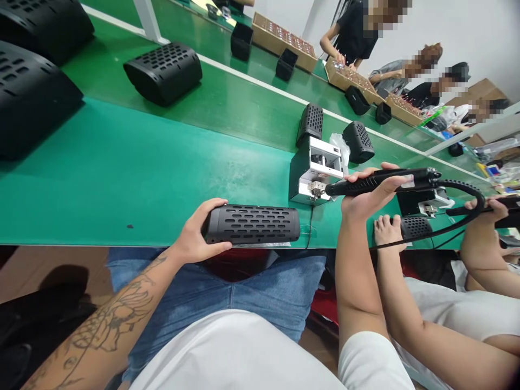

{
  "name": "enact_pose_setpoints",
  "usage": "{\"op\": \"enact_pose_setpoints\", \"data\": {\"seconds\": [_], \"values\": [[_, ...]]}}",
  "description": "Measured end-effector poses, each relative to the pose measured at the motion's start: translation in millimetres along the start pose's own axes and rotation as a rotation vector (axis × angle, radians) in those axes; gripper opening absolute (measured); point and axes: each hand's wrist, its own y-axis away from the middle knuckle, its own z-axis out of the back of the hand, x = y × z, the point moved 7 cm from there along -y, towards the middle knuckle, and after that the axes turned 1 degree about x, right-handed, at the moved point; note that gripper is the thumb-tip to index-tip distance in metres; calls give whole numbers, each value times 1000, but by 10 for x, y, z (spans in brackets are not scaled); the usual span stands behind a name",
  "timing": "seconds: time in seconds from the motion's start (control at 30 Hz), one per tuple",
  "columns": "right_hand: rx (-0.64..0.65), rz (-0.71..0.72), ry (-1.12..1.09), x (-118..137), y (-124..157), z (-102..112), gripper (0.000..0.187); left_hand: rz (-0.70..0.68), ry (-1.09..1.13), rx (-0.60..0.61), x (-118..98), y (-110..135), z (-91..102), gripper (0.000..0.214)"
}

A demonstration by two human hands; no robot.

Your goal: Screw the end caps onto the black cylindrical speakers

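Note:
My left hand (199, 233) is closed around the near end of a black plastic housing with slotted holes (258, 223), which lies on the green mat at the table's front edge. My right hand (371, 189) grips a black electric screwdriver (377, 181) held level, its cable looping off to the right. The tool's tip points left and meets the metal outlet of a small screw feeder (311, 173). Whether a screw sits on the tip is too small to tell.
Beyond the feeder stand two black housings (311, 123). More black housings (162, 73) sit at the left and far left. At right, a co-worker's hand (388, 232) rests by another housing. Cardboard trays (284, 40) and several people are across the table.

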Motion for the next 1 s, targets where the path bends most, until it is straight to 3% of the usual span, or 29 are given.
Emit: {"op": "enact_pose_setpoints", "data": {"seconds": [0.2,0.4,0.63,0.73,0.8,0.87,1.0], "values": [[-34,34,120,-91,1,73,66,-89,-57,-46,-44,71,-2,100],[-83,70,148,-135,4,91,71,-59,-79,-16,-20,50,-54,105],[-77,41,182,-86,47,61,64,-102,68,-58,6,78,-78,113],[-79,39,151,-75,55,67,63,-93,203,-277,87,94,-1,93],[-71,48,133,-77,51,69,62,-86,263,-502,147,132,91,64],[-65,58,124,-85,45,75,62,-77,277,-652,174,170,146,33],[-58,61,124,-99,40,89,61,-50,177,-662,99,179,161,7]]}}
